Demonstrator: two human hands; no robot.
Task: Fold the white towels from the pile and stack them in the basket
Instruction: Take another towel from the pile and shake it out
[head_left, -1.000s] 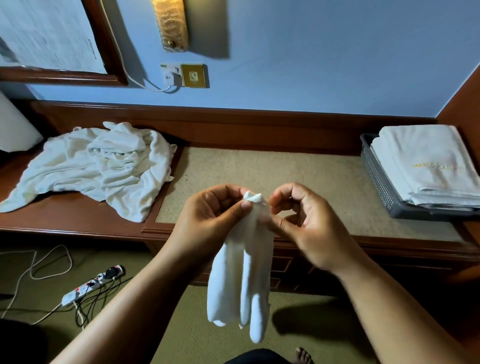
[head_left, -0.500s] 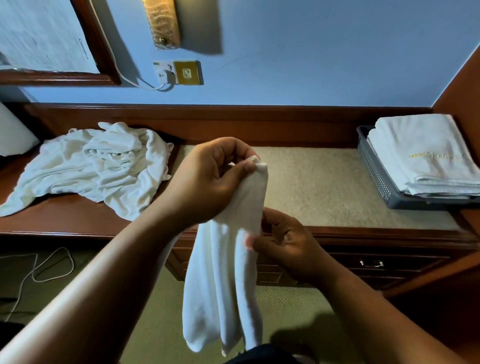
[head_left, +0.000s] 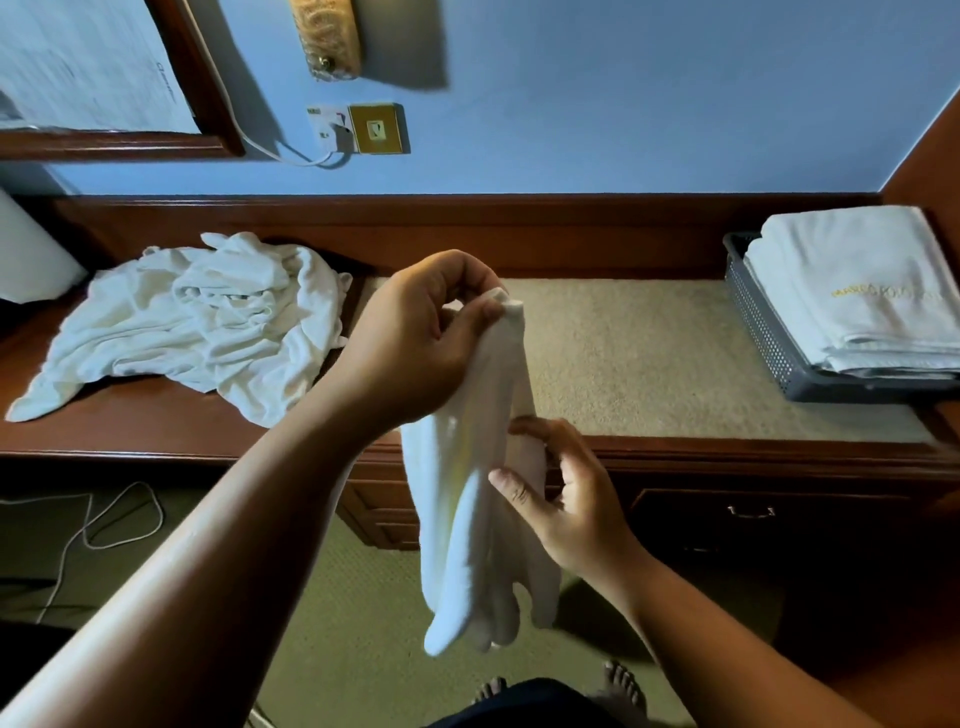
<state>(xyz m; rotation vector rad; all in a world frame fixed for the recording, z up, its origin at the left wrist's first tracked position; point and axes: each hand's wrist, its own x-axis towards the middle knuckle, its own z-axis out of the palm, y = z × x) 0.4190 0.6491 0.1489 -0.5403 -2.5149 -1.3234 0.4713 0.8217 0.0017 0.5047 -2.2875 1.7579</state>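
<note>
- Head view: the left hand (head_left: 415, 338) is pinching the top corner of a white towel (head_left: 467, 493) and holding it up above the front edge of the desk (head_left: 623, 353). The cloth is hanging in loose lengthwise folds toward the floor.
- The right hand (head_left: 566, 499) is working lower down, apart from the left. Its thumb is in front of one hanging edge and its fingers behind, lightly gripping it.
- Recommended: run the right hand down that edge to the lower corner, then draw the corners apart so the folds open before any crease is made.
- The pile (head_left: 208, 322) is lying crumpled at the desk's left end.
- The basket (head_left: 769, 332) is sitting at the right end, already holding folded towels (head_left: 857, 291).
</note>
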